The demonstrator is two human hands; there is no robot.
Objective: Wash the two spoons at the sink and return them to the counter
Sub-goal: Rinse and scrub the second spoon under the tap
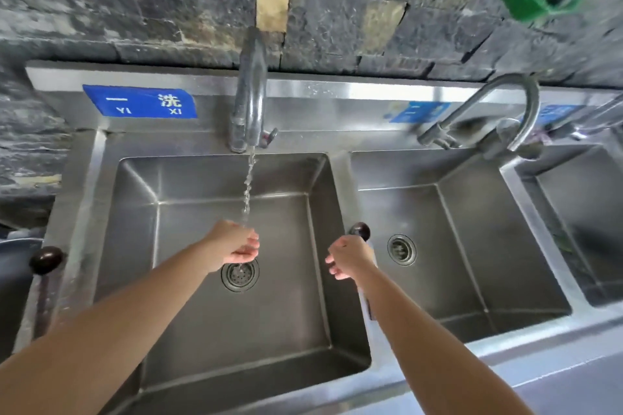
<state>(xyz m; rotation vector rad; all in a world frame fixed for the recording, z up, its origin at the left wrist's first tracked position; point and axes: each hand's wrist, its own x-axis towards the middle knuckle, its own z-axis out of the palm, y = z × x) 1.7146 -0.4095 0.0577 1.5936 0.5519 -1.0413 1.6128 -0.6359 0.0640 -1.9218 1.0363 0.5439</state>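
Left hand (236, 244) held open, cupped under water stream (247, 189). Right hand (349, 258) closed around dark spoon (360, 231). Second spoon (46, 259) left on desk, frame left. Washing judged barely begun.

One legible label: a blue sticker (140, 101) on the stainless steel backsplash (303, 91) of the sink unit, far left, above the left basin. White characters read "一" and "洗", with "YI" and "XI" printed beneath them respectively. Two further blue stickers are on the same backsplash to the right, one (419, 112) behind the middle tap and one (561, 113) at far right; their white text is too blurred to read.
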